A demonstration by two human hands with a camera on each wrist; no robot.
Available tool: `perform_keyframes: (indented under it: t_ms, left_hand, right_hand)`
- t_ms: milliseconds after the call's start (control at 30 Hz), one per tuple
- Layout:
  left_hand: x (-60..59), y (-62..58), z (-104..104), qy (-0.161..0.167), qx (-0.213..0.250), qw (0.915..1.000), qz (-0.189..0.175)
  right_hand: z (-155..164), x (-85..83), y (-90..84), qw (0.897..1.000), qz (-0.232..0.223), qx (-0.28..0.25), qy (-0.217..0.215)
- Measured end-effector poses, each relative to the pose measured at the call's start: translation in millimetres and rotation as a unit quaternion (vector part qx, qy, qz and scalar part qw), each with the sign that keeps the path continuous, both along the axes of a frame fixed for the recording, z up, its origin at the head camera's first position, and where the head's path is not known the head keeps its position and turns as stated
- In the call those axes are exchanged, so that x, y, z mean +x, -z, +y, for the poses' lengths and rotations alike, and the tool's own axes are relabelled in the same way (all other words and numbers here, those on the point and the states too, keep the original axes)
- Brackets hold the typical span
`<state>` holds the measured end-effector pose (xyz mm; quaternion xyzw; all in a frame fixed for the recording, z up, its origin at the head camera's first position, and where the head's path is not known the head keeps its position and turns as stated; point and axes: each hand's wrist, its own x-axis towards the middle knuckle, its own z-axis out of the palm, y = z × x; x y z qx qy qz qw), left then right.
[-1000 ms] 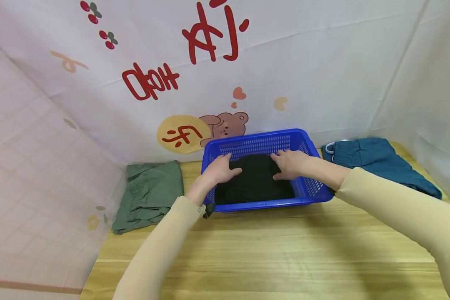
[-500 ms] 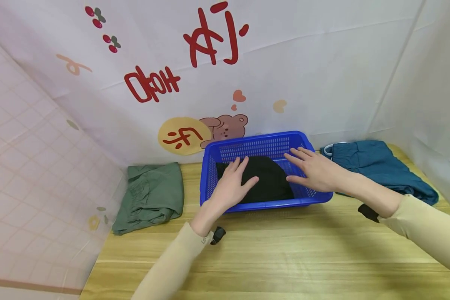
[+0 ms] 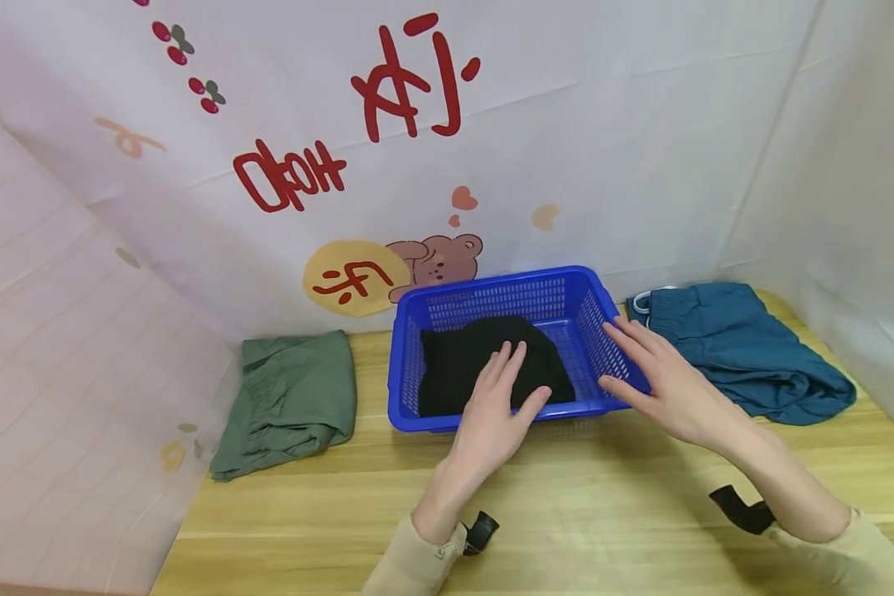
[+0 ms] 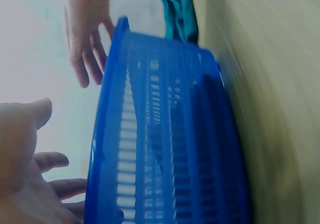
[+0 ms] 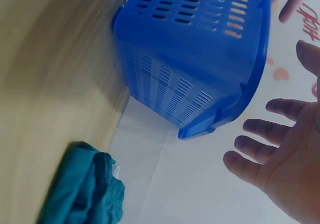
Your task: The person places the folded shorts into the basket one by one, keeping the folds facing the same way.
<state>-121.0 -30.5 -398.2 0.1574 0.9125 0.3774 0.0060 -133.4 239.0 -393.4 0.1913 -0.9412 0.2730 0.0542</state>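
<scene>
My left hand [image 3: 494, 424] was loose, fingers extended, thumb apart, over the front rim of a blue perforated plastic basket [image 3: 521, 304] at frame centre; couldn't tell if it touched anything. My right hand [image 3: 659, 385], fingers spread and free, was by the basket's right end; right wrist view had it apart from the rim. A black cloth bundle [image 3: 465, 364] lay inside the basket, toward its left. Basket sat on the light wood-grain bench [image 3: 588, 497]. Teal cloth garment with white cord [image 3: 752, 356]: right of frame. Folded grey-green cloth garment [image 3: 290, 397]: left of frame.
</scene>
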Motion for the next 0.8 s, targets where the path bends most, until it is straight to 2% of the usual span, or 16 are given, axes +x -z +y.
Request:
perform_keyframes:
  t_ms: [100, 200, 300, 400, 467, 567, 800]
  left_hand:
    - [10.4, 5.8, 7.3, -0.007, 0.025, 0.9996, 0.009]
    - [18.8, 11.8, 14.9, -0.017, 0.032, 0.9983, 0.045]
    - [26.7, 14.8, 23.0, -0.024, 0.015, 0.994, 0.106]
    - [34.5, 14.7, 31.9, -0.022, 0.006, 0.9862, 0.164]
    - [38.4, 15.5, 37.7, -0.016, 0.01, 0.9815, 0.19]
    - [42.5, 18.8, 44.5, -0.007, 0.018, 0.9791, 0.202]
    - [44.8, 26.8, 51.7, 0.009, 0.02, 0.9794, 0.201]
  right_hand:
    - [2.4, 10.2, 8.3, 1.0, 0.014, -0.019, 0.014]
    - [5.7, 19.2, 16.1, 0.999, 0.029, -0.03, 0.022]
    - [8.8, 25.2, 21.4, 0.998, 0.042, -0.033, 0.028]
    - [11.8, 28.9, 22.8, 0.998, 0.049, -0.032, 0.032]
    - [14.1, 30.5, 21.8, 0.998, 0.051, -0.03, 0.034]
    - [18.3, 32.7, 19.2, 0.998, 0.051, -0.031, 0.037]
    - [38.5, 36.5, 19.6, 0.997, 0.055, -0.031, 0.053]
